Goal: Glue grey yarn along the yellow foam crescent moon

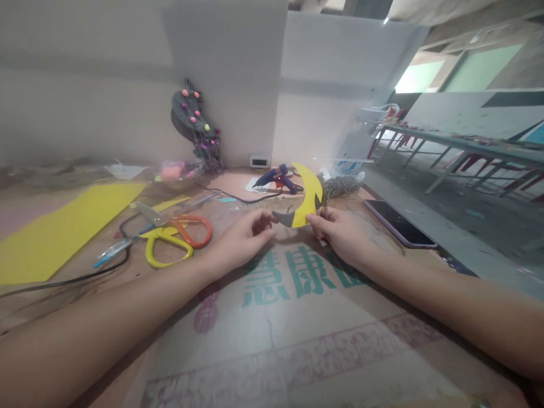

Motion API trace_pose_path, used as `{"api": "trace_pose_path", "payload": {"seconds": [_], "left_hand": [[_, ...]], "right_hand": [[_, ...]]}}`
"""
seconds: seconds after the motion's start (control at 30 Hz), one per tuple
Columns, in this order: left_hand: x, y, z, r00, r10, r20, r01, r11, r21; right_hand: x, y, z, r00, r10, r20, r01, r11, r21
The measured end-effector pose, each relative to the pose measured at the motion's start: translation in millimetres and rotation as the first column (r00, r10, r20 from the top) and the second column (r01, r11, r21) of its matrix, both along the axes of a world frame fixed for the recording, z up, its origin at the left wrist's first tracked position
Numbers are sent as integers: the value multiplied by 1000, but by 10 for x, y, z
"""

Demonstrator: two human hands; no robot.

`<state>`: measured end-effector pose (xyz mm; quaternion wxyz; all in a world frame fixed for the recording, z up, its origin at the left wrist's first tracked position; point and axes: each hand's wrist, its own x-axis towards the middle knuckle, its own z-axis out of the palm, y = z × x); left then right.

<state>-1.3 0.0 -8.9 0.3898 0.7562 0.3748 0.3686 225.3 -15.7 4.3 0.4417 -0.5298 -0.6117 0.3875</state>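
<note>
Pale boards (225,45) rise behind the worktable (238,357) in the head view, the only feed I have, and off to the right I can see a long table (471,148) across a grey floor. Green characters and a dull red band show on the work surface, below the hands. Near the middle I find the yellow crescent (313,190), raised a little in front of the body, its lower left tip covered in something grey. On my right hand (335,229), the thumb lies on the crescent's lower edge with the fingers behind, a narrow pinch that holds it. My left hand (255,232) is curled close to the grey tip, thumb and forefinger a little apart; I cannot tell whether they touch it or grip a strand. Beyond the crescent I see a blue glue gun (278,178), a small white display (259,161) and, on the right, a bundle of grey yarn (342,186). A phone (399,224) lies near the table's right edge. To the left I have scissors (182,231) with one orange and one yellow handle, then a yellow sheet (72,235). Against the board stands a dark grey crescent (185,116) dotted with coloured balls.
</note>
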Motion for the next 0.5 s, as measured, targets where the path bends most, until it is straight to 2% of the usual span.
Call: {"api": "trace_pose_path", "payload": {"seconds": [0.13,0.3,0.4,0.5], "left_hand": [[-14,-9,1,1000,-18,20,19,998,-54],[-9,-69,100,1000,-10,-3,10,997,-75],[-10,-62,126,998,56,8,-56,997,-54],[-18,-12,96,990,122,71,-117,991,-70]], "right_hand": [[2,10,-18,1000,8,-29,-9,1000,-9],[-23,-16,-4,1000,-8,-18,8,999,-39],[-43,-41,20,999,32,33,-30,997,-69],[-40,-31,24,996,64,61,-62,998,-29]]}}
